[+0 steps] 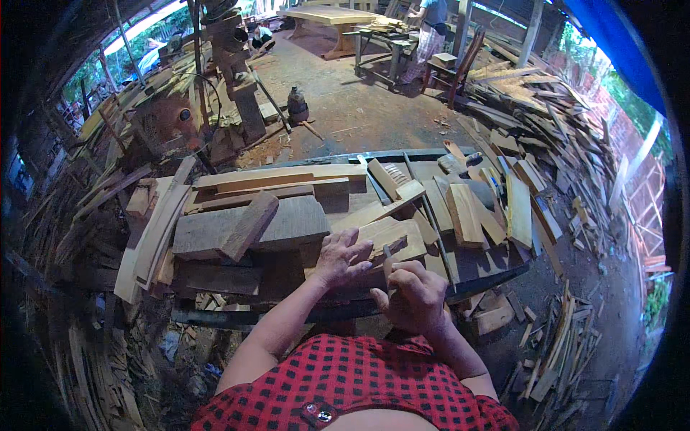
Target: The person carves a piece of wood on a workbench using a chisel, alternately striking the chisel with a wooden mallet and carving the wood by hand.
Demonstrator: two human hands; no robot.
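My left hand (pixel 343 258) lies with its fingers spread on a pale wooden block (pixel 399 234) at the near middle of the workbench. To its right, my right hand (pixel 412 296) is closed around a slim hand tool (pixel 387 253). Only a short narrow end of that tool shows above the fist, beside a dark uneven patch on the block; the rest is hidden in my fingers. A thick grey-brown timber (pixel 295 220) sits just left of my left hand, with a shorter dark offcut (pixel 249 225) laid slantwise across it.
A long thin metal bar (pixel 430 215) runs beside the block. Wood pieces (pixel 465 215) and a brush (pixel 460 164) lie at the bench's right. Scrap wood (pixel 553 136) is heaped at far right. One person (pixel 431 36) stands by a far table; another (pixel 263 37) is low at far left.
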